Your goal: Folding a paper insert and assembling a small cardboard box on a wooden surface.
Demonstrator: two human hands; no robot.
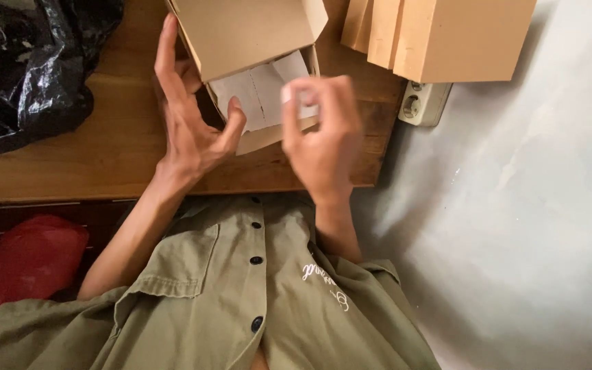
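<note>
Setting: my small home packing corner, informal rather than a shop floor. Evidence: a worn wooden counter (104,147) pushed against a plain grey-white painted wall (529,205); a stack of flat-folded brown cardboard boxes (440,34) leaning at the counter's end; a surface-mounted wall socket (423,103) just beside them; a crumpled black plastic bag (29,68) on the counter; a red plastic bag (32,257) below the counter's edge.

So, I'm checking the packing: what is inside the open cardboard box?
White paper lines the open cardboard box. The right hand and the raised lid hide the rest.
</note>
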